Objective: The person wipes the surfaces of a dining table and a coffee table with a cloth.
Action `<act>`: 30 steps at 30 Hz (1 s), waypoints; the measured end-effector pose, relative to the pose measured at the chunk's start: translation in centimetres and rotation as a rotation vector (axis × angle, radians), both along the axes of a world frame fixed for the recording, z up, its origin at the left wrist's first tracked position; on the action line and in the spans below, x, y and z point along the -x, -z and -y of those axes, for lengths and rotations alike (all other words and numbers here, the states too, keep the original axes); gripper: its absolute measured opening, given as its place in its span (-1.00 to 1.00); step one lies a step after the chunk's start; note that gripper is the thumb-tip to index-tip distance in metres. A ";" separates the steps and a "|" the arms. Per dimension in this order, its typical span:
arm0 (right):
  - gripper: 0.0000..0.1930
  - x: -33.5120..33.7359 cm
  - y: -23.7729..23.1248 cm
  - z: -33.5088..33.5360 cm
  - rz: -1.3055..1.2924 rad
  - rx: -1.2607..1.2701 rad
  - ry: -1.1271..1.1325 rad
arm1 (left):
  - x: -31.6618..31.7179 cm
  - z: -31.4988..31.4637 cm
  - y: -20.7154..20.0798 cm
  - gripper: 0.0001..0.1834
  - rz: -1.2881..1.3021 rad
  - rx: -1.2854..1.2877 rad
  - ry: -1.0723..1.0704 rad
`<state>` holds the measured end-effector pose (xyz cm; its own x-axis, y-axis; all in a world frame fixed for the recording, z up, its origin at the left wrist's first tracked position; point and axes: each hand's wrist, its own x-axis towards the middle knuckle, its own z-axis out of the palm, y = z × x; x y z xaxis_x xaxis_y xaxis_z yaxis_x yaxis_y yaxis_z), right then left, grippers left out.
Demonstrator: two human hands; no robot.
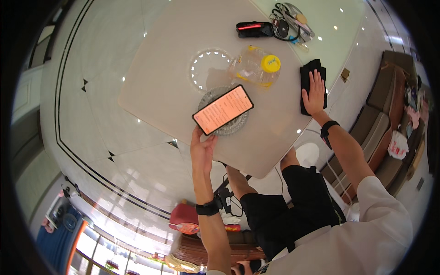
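My left hand [202, 149] grips a smartphone [223, 110] by its lower left corner, the fingers partly hidden beneath it. Its screen is lit orange with rows of text, and it tilts over a round cut-glass dish [236, 123] on the table. My right hand [314, 94] lies flat, fingers stretched out, on a folded black cloth [306, 75] near the table's right edge. Beyond the phone is a clear plastic jar [250, 68] with a yellow lid [271, 63]. Left of the jar is a clear round glass plate [195, 68] with a scalloped rim.
A black pouch [254, 30] with a red stripe and a tangle of cables [298, 23] with keys lie at the table's far side. The table [160, 78] has a near corner above my knees. Brown sofas [371, 123] stand to the right, a red stool [183, 217] behind my left forearm.
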<state>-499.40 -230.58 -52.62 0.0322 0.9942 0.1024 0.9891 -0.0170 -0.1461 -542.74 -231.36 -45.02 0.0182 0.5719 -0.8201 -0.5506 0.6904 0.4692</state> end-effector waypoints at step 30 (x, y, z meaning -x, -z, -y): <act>-0.23 21.4 -2.7 10.2 -0.207 0.130 0.393 | -0.8 -23.0 2.0 -0.51 -0.397 -0.475 1.608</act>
